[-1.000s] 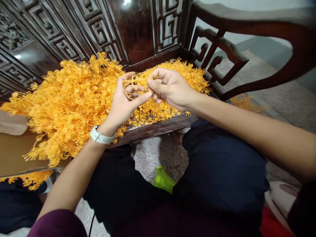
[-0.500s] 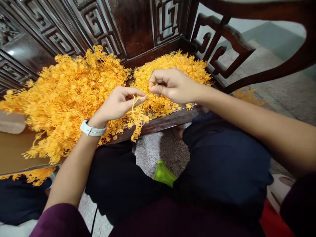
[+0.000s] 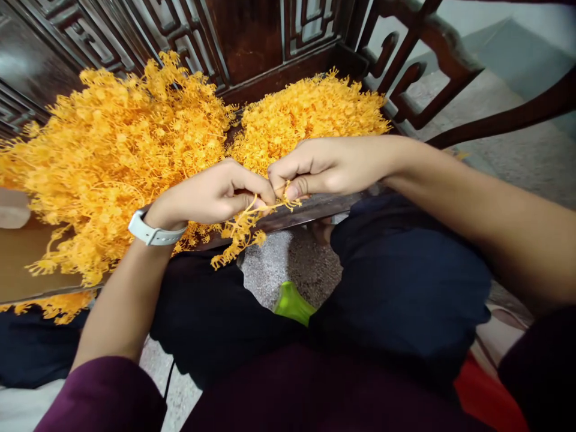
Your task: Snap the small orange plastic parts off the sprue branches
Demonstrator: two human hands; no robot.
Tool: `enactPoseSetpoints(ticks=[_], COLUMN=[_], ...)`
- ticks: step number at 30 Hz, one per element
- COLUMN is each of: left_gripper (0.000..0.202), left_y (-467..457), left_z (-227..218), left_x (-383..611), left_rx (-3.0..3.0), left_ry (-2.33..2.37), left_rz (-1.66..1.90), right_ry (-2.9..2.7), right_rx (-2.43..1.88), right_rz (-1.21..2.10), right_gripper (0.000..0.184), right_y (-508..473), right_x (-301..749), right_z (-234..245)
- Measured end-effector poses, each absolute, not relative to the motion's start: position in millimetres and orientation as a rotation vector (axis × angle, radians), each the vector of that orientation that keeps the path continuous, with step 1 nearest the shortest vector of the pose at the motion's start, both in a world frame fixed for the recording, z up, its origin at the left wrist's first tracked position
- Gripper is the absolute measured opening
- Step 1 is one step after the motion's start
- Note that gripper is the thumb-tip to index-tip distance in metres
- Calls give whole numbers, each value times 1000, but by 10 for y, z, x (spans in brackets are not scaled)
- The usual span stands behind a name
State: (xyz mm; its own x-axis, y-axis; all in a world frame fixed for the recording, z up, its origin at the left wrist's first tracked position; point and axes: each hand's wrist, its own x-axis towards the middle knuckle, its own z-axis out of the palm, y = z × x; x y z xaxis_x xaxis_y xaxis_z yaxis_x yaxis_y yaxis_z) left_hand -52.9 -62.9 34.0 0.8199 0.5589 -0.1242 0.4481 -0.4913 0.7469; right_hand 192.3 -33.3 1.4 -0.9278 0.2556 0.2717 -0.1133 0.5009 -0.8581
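My left hand [image 3: 211, 195] and my right hand [image 3: 321, 167] meet over the front edge of a dark wooden chair seat [image 3: 315, 207]. Both pinch one orange plastic sprig [image 3: 240, 228], whose branched end hangs down below my left fingers. The left wrist wears a white watch band [image 3: 150, 233]. Behind the hands lie two heaps of the same orange sprigs: a big one [image 3: 112, 156] at the left and a smaller one [image 3: 310, 108] at the right.
The carved chair back [image 3: 252, 36] and armrest [image 3: 450, 66] rise behind the heaps. A brown cardboard sheet [image 3: 22, 264] sticks out at the left under the big heap. My dark-trousered knees [image 3: 396, 282] sit below, with a green shoe [image 3: 292, 303] on speckled floor.
Both hands have come down and toward me from above the heaps to the seat's front edge. The sprig has been pulled free of the heap and now dangles from my left fingers.
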Motion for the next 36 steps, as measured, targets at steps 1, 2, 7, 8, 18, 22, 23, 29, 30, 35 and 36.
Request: enactPoseSetpoints(ticks=[1, 2, 7, 8, 18, 22, 23, 29, 30, 35, 36], left_gripper=[21, 19, 15, 19, 33, 30, 28, 23, 24, 27, 27], left_y=[-634, -634, -541, -515, -438, -446, -452, -495, -501, -487, -472], left_z=[346, 346, 210, 164, -12, 20, 26, 34, 34, 23, 19], left_x=[-545, -573, -830, -876, -802, -687, -659, -495, -473, -496, -529], left_rx=[2145, 2127, 2068, 2051, 1575, 1504, 1494, 1500, 1510, 1556, 1570], left_ry=[728, 729, 869, 904, 1094, 1052, 1047, 1001, 1006, 1065, 1081], left_rz=[134, 109, 421, 533, 911, 887, 882, 914, 903, 839, 860], right_ry=[-2383, -2382, -2204, -2143, -970, -1109, -1222, -1927, -1967, -1954, -1918], right_rx=[-93, -64, -157, -230, -1010, -959, -905, -535, -502, -357, -340], right_rz=[1448, 1486, 1501, 1502, 1394, 1326, 1323, 1302, 1268, 1199, 1212], right_gripper=[46, 46, 35, 34, 34, 26, 20, 38, 39, 41, 42], right_y=[-352, -366, -331, -302, -14, -49, -68, -202, -217, -219, -211], right_x=[1930, 1949, 2170, 2215, 2155, 2074, 2056, 1918, 1894, 1867, 1882], right_z=[29, 40, 5, -21, -187, -208, -213, -240, -248, -266, -260])
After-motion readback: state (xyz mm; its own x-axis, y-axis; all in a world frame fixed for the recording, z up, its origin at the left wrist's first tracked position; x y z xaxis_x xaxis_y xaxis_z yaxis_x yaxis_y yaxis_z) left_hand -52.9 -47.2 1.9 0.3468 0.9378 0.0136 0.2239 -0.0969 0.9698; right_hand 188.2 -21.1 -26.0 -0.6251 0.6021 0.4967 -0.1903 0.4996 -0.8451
